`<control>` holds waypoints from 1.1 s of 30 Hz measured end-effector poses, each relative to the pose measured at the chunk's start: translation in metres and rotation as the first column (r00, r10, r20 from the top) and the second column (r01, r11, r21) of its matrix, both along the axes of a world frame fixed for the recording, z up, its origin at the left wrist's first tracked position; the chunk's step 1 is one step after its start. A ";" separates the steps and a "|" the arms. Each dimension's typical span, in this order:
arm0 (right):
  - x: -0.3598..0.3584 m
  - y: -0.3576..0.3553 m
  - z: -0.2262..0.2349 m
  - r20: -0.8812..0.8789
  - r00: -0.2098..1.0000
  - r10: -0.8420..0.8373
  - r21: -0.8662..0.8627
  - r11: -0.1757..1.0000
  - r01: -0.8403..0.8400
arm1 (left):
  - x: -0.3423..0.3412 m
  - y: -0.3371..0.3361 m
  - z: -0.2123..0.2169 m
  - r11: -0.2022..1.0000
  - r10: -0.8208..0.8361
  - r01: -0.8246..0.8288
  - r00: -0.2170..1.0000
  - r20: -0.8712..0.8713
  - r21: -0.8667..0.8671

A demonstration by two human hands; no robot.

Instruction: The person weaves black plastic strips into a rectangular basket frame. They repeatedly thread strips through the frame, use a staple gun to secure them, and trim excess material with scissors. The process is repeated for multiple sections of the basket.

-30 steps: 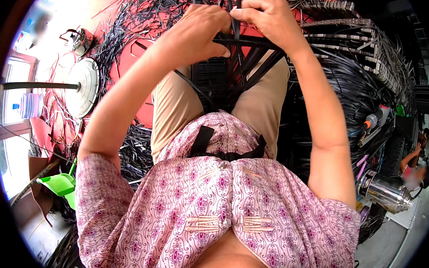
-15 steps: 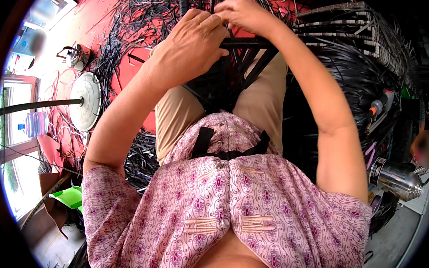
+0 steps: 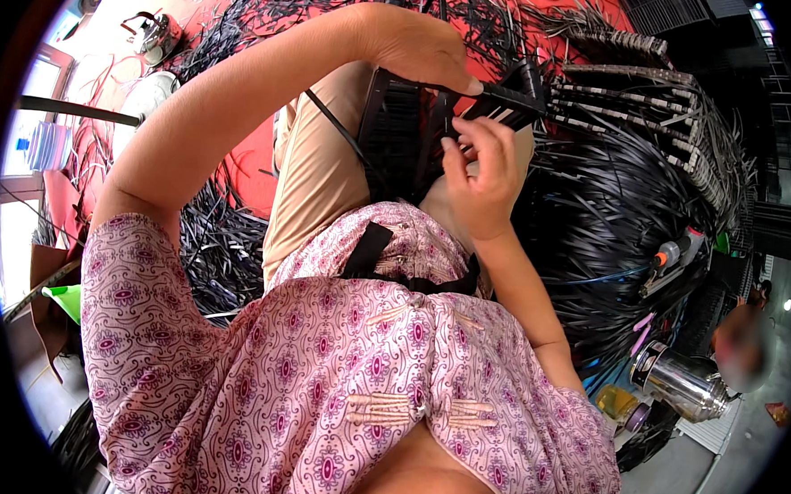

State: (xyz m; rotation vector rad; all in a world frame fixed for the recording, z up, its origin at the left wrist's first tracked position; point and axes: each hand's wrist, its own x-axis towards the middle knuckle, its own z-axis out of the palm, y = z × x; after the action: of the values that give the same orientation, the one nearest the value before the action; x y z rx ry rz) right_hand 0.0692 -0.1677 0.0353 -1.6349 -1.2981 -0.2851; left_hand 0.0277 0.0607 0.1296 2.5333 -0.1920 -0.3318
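Between my knees stands a black frame (image 3: pixel 519 100) wrapped in flat strips, its bars meeting at a corner on the right. My left hand (image 3: pixel 419 50) reaches across its top and grips it, the thumb along the bar and the other fingers mostly hidden. Just below that bar, my right hand (image 3: pixel 482 167) is raised with its fingers curled and the thumb and fingertips close together. Whatever may lie in this pinch is too small to make out. A loose black strip (image 3: pixel 339 123) runs from the frame across my left thigh.
Black strips (image 3: pixel 595 186) lie heaped on the right, beside a stack of woven pieces (image 3: pixel 688 128). A steel flask (image 3: pixel 683 383) and a jar of yellow liquid (image 3: pixel 620 406) stand nearer. Far left are a kettle (image 3: pixel 156 38) and a round pale disc (image 3: pixel 148 95) on the red floor.
My right hand has dropped from the far top of the frame to below its bar. My left hand has shifted right across the frame, which sits at a different angle. The whole view has turned slightly.
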 end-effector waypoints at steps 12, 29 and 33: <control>0.001 0.021 0.014 0.401 0.906 0.135 0.064 0.982 -0.175 | 0.013 0.014 0.005 0.987 0.006 -0.028 0.990 -0.140 -0.156; 0.099 0.103 0.081 -0.625 0.745 0.233 -0.421 0.703 -0.573 | -0.034 -0.015 -0.027 0.847 0.520 -0.348 0.388 0.761 -0.402; 0.105 0.105 0.084 -0.761 0.631 0.150 -0.447 0.584 -0.677 | -0.051 -0.040 -0.031 0.921 0.154 -0.385 0.508 0.848 0.063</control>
State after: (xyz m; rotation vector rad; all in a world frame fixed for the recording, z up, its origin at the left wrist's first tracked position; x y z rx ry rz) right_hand 0.1738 -0.0630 0.1194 -1.6621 -1.2390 1.1986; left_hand -0.0233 0.0203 0.0991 2.6938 -0.0955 1.1000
